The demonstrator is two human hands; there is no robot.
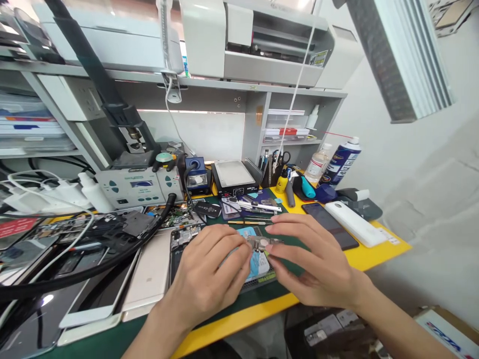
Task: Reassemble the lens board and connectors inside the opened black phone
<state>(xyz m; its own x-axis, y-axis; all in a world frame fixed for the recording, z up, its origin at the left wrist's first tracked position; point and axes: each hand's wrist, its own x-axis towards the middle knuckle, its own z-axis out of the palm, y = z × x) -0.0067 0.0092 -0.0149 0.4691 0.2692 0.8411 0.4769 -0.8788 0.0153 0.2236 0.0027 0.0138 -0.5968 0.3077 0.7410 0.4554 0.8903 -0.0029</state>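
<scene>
My left hand (213, 269) is closed, its thumb and fingertips pinching the left end of a small silvery metal phone part (258, 243). From the other side, my right hand (312, 259) has its fingers curved around the part's right end, touching it. The exact kind of part is too small to make out. Beneath both hands lies a blue and white card (258, 267) on a dark perforated pad. An opened phone with bare internals (184, 237) sits just left of my left hand, partly covered by it.
Tweezers and pens (258, 207) lie beyond the hands, in front of a heating plate (234, 174). A dark phone (331, 227) and a white power bank-like block (355, 224) rest on the right. Phone shells, a black hose (123, 264) and a rework station (138, 187) crowd the left.
</scene>
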